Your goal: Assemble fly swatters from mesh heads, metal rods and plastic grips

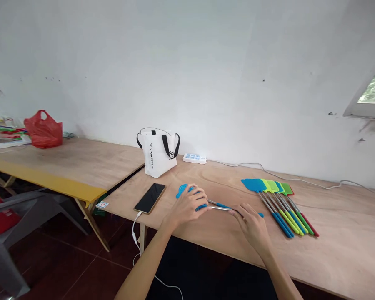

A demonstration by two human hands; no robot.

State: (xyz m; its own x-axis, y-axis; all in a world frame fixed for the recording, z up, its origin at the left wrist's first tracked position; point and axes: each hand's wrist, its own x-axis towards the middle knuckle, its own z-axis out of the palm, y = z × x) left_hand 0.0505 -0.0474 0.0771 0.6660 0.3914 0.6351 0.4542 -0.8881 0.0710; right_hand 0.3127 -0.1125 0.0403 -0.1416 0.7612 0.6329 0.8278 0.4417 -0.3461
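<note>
My left hand [190,205] is closed on the blue mesh head of a fly swatter [218,208] near the table's front edge. The metal rod of that swatter runs right into my right hand [250,225], whose fingers are wrapped round its handle end. Just behind lies a second blue fly swatter [181,189], its head partly covered by my left hand. A blue handle shows between my hands and a blue tip beyond my right fingers; which swatter each belongs to is hard to tell.
Fly swatters [281,208] in several colours lie fanned at the right. A phone [150,198] on a white cable, a white bag [159,156] and a power strip [194,158] stand left and behind. A red plastic bag [45,131] sits on the neighbouring table; a grey chair [34,227] stands below.
</note>
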